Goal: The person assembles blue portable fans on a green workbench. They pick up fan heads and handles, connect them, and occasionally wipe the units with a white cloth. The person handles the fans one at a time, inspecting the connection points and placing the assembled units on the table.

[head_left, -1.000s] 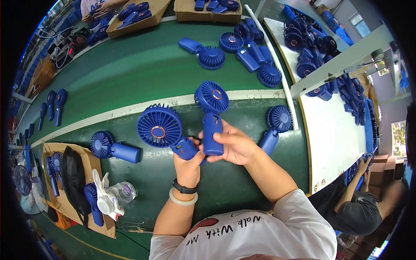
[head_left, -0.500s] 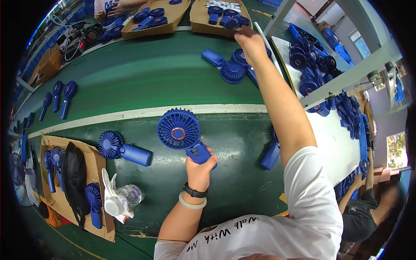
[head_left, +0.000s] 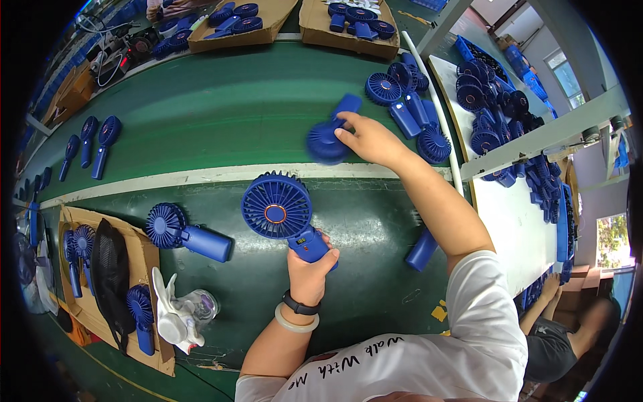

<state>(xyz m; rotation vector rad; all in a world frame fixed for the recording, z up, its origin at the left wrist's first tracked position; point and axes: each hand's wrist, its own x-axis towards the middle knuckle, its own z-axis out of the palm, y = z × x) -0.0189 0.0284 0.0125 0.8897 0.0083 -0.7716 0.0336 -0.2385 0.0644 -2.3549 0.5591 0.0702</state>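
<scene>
My left hand (head_left: 309,273) is wrapped round the handle of a blue handheld fan (head_left: 274,209), its round grille tilted up and a small lit display on the handle. Over the green belt (head_left: 221,114), my right hand (head_left: 370,139) grips a second blue handheld fan (head_left: 328,142), blurred by motion, its handle pointing away from me. Right of that hand, several blue fans (head_left: 384,89) lie bunched at the belt's right edge. On the near worktop, one fan (head_left: 209,242) lies left of my left hand; another fan (head_left: 422,250) lies partly hidden behind my right forearm.
Two cardboard trays (head_left: 241,41) of fans stand beyond the belt. At left, a carton (head_left: 151,268) holds fans and a black mesh pouch (head_left: 110,281), beside a white figurine (head_left: 175,321) and clear cup. A white rail (head_left: 435,100) and fan-laden white table (head_left: 499,208) lie right; a co-worker sits beyond.
My right hand has come back toward me from the far carton's edge and now holds a fan over the belt. The belt fans at right are arranged differently. My left hand stays in place.
</scene>
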